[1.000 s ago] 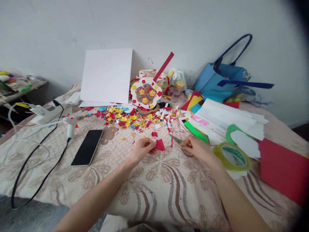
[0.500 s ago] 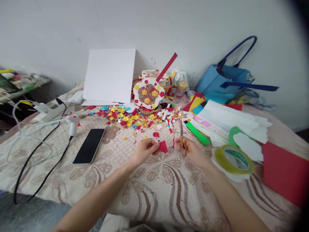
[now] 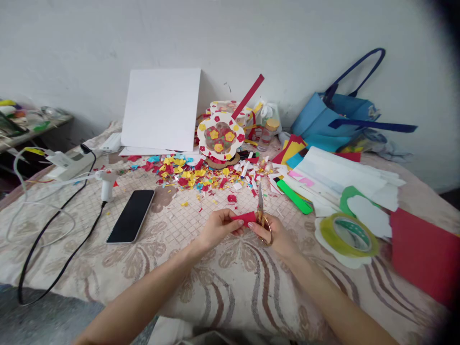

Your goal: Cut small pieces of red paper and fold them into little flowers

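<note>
Red paper piece (image 3: 245, 218) is between the two hands, over the near middle part of the patterned tablecloth (image 3: 161, 278). On the far side of this cloth, left of the middle, stands a big white board (image 3: 161, 110). To the far right is a blue bag (image 3: 316, 117); one of its dark handles rises up and the other sticks out to the right. In front of the bag lie long white sheets (image 3: 338, 167), and nearer, at the right, a red sheet (image 3: 422, 254). Beside this red sheet, a roll of yellowish tape (image 3: 327, 230) lies on a white paper shape. At the left, a dark phone (image 3: 131, 216) lies face up. Next to the board is a round white ornament (image 3: 203, 139) with paper flowers.

The left hand (image 3: 216, 229) has its thumb and fingers pressed together on the left end of the red piece. The right hand (image 3: 276, 234) is closed around the handles of the scissors (image 3: 261, 203), whose blades point away from the person, and its thumb also touches the right end of the red piece. Behind the phone is a white glue gun (image 3: 107, 188). Smallest are the colourful paper scraps (image 3: 190, 175), spread in front of the ornament.
</note>
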Motion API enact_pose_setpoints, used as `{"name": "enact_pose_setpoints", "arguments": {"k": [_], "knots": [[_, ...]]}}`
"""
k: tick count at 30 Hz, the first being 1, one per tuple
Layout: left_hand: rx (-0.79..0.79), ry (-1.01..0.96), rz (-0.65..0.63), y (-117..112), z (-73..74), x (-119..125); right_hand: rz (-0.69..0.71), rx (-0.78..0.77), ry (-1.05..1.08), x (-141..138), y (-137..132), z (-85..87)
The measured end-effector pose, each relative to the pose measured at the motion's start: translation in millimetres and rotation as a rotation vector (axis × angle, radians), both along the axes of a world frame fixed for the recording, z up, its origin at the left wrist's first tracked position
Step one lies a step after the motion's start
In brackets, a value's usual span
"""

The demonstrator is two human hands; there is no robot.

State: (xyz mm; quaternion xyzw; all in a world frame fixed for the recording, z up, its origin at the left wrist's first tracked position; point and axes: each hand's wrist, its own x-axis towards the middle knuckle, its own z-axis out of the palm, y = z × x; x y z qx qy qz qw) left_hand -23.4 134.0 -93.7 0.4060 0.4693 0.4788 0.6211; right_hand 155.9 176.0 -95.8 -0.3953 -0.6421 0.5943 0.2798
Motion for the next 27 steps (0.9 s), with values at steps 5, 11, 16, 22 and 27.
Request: {"name": "enact_pose_setpoints", "arguments": {"k": [5, 11, 16, 22, 27], "knots": [[-0.002, -0.013, 0.02, 0.2, -1.3, -0.3, -0.013, 0.014, -0.008, -0.9, -2.0, 1.5], [0.064, 0.004, 0.057, -1.2, -0.4, -0.2, -0.05, 0.049, 0.021, -1.9, -4.8, -0.8], [0.21, 0.206, 0.139, -5.7, -0.8, -0.1, -0.165, 0.108, 0.002, -2.6, -7.2, -7.4], [0.143, 0.08, 0.13, -3.4, 0.6, -1.0, -0.152, 0.128, -0.021, -3.3, -8.4, -5.8], [0.043, -0.189, 0.247, 4.4, 7.7, -11.2, 0.054, 0.07, 0.001, -3.8, -12.9, -5.9]]}}
